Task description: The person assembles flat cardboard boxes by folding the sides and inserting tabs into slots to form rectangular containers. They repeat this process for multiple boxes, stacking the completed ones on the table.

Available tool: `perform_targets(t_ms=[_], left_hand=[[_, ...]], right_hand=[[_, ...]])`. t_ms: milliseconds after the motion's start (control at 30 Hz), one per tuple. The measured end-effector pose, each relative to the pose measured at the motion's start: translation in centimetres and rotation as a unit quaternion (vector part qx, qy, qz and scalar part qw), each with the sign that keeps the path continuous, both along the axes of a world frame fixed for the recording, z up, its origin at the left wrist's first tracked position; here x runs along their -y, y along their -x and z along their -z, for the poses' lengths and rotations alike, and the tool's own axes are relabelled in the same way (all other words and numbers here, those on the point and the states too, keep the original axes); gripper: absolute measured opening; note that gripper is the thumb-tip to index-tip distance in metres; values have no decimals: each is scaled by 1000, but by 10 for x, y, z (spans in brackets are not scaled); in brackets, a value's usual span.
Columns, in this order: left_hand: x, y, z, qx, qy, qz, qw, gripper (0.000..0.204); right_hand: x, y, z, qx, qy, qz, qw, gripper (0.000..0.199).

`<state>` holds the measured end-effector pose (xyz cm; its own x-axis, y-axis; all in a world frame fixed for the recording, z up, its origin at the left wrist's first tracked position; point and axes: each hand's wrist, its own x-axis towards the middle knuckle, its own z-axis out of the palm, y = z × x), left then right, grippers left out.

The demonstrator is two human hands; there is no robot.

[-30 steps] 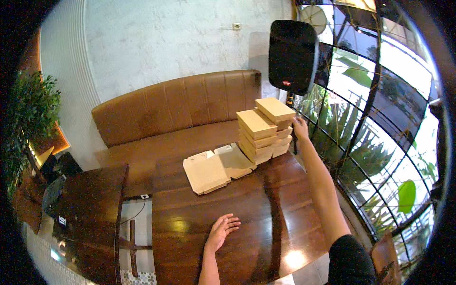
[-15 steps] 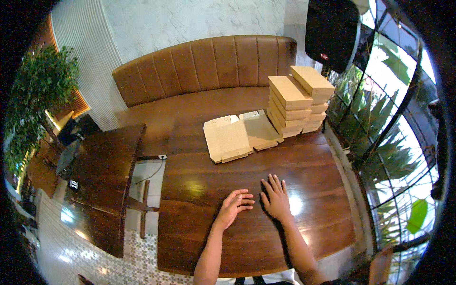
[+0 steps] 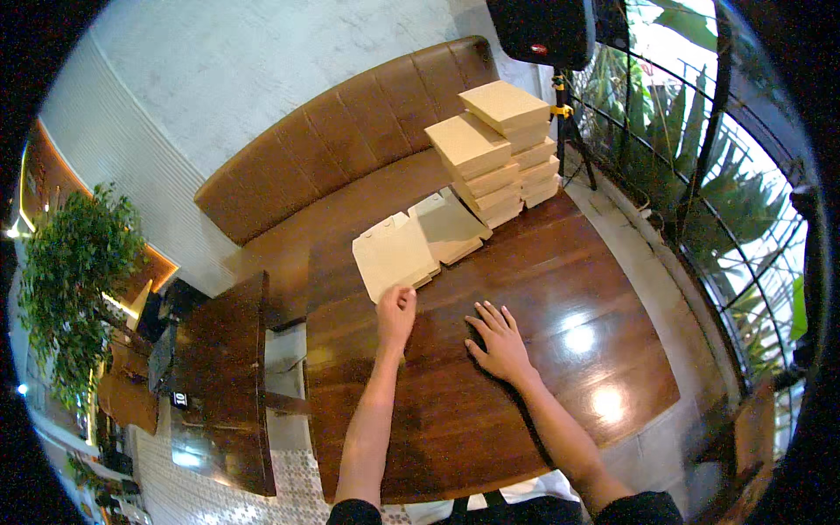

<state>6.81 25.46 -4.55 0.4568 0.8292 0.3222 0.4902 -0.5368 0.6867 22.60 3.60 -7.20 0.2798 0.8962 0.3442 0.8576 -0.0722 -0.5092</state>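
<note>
An unfolded flat cardboard box point(image 3: 394, 254) lies open on the dark wooden table, its two panels side by side. At its near edge is my left hand point(image 3: 397, 317), the fingers curled in; whether they pinch the cardboard is hidden. My right hand point(image 3: 502, 343) rests palm down on the tabletop, fingers spread, holding nothing. Just beyond the flat box, folded cardboard boxes point(image 3: 471, 147) stand in two stacks side by side, the right one taller.
The shiny wooden table point(image 3: 542, 385) spreads under both hands. A curved brown bench point(image 3: 350, 131) runs behind it. A second table point(image 3: 223, 385) stands to the left. At the back right are a black speaker point(image 3: 547, 31) on a stand and a window with plants.
My left hand has reached forward to the near edge of the flat box, its fingers curling. My right hand stays flat on the table. The view has tilted and shifted.
</note>
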Motion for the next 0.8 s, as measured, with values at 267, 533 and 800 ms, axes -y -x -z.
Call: perform_targets(t_ms=[267,533,800], left_hand=[[-60,12,-6,-190,-93,75,974,40],[-96,26,-22,-174,57,114,977,31],[-111,29,-15,-115,85,106,984,21]], right_hand=[[-1,-4,9,-24,-31,-3,999,52],[0,-3,1,-42,-20,5,999,49],[0,-3,-2,-52,-20,10,998,48]])
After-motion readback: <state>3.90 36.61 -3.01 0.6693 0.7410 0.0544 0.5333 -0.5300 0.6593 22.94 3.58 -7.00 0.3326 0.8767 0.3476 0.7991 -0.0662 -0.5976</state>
